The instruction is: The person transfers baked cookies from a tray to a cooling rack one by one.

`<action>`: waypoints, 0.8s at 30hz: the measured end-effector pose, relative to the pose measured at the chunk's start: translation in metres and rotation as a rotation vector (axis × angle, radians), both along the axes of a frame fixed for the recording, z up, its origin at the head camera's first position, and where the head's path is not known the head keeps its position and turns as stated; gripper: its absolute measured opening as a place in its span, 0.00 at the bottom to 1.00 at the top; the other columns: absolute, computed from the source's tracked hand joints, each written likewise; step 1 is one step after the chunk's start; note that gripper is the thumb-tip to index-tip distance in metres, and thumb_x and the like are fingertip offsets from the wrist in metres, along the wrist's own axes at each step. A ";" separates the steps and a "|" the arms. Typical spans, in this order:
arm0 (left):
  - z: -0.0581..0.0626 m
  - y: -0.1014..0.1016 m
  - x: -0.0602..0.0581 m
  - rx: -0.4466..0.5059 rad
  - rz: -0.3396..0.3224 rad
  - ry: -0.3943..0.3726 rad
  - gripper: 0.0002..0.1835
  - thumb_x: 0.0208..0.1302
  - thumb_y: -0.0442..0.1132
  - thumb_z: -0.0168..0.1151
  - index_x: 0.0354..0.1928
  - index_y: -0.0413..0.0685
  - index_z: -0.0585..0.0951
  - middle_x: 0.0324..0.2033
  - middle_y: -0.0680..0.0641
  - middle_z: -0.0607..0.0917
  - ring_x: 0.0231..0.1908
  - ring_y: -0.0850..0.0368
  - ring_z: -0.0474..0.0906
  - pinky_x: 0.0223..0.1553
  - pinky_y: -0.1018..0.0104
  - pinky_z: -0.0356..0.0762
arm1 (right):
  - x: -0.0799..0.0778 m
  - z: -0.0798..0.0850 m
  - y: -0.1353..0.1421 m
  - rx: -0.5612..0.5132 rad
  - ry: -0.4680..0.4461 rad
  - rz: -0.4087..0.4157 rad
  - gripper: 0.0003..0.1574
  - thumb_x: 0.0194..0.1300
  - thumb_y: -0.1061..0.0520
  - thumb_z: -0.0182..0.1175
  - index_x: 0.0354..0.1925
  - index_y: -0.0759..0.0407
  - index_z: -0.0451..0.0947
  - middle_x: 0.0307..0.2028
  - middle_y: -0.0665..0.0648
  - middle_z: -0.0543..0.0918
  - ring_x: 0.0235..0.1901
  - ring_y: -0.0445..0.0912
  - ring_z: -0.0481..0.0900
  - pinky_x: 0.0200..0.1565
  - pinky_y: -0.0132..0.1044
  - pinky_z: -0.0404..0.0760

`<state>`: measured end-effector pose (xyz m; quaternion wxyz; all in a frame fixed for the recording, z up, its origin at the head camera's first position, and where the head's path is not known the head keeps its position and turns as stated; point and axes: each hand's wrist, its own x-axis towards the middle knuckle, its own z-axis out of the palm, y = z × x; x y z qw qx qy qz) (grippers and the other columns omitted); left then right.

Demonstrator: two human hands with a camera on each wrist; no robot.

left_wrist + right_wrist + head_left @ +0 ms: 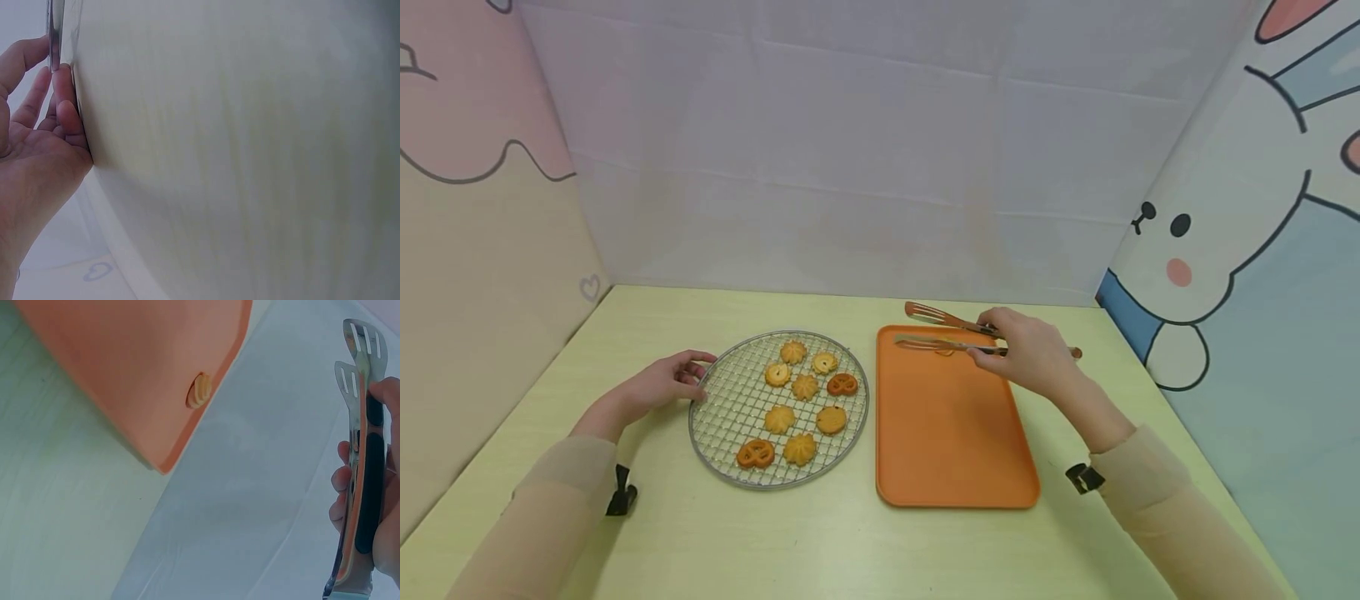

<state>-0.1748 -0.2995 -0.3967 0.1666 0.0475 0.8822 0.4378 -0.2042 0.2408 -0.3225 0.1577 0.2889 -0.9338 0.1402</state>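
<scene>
My right hand (1026, 350) grips metal tongs (374, 481) with dark handle pads, their slotted ends spread apart and pointing left. The tongs reach over the far end of an orange tray (951, 442). On that tray lies one ridged cookie (200, 391), close to the edge and partly covered by the tongs in the head view. My left hand (658, 385) pinches the rim of a round wire rack (722, 408) at its left side; the left wrist view shows thumb and fingers at the metal rim (55, 37).
Several baked pieces are spread over the rack, among them a flower-shaped cookie (800, 449), a round cookie (831, 420) and a pretzel (756, 453). Rack and tray lie side by side on a pale table (820, 542). A white back wall (865, 167) and printed side panels enclose it.
</scene>
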 end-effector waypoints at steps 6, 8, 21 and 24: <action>-0.001 -0.001 0.000 -0.012 -0.002 -0.003 0.38 0.55 0.39 0.68 0.65 0.41 0.62 0.46 0.41 0.69 0.44 0.54 0.66 0.42 0.68 0.70 | -0.005 -0.015 0.013 0.001 -0.044 -0.056 0.24 0.57 0.44 0.66 0.46 0.57 0.75 0.39 0.57 0.83 0.34 0.49 0.81 0.28 0.43 0.77; 0.000 -0.001 -0.001 -0.010 0.000 -0.002 0.37 0.55 0.39 0.68 0.65 0.41 0.63 0.46 0.41 0.69 0.44 0.53 0.66 0.43 0.68 0.71 | -0.007 -0.019 0.017 0.000 -0.055 -0.082 0.24 0.57 0.44 0.65 0.46 0.57 0.75 0.39 0.57 0.83 0.34 0.49 0.82 0.29 0.44 0.77; 0.002 -0.001 0.000 -0.008 -0.007 -0.003 0.38 0.56 0.39 0.68 0.66 0.41 0.62 0.47 0.41 0.69 0.45 0.53 0.66 0.43 0.69 0.70 | -0.021 -0.047 0.033 0.022 -0.140 -0.219 0.26 0.58 0.43 0.64 0.46 0.58 0.74 0.36 0.59 0.82 0.29 0.49 0.78 0.22 0.41 0.74; 0.002 0.000 0.000 -0.004 -0.008 -0.007 0.38 0.55 0.39 0.68 0.66 0.41 0.61 0.47 0.40 0.69 0.45 0.53 0.66 0.43 0.70 0.70 | -0.025 -0.053 0.035 0.033 -0.172 -0.236 0.26 0.59 0.42 0.63 0.47 0.59 0.74 0.35 0.59 0.81 0.26 0.48 0.77 0.21 0.40 0.73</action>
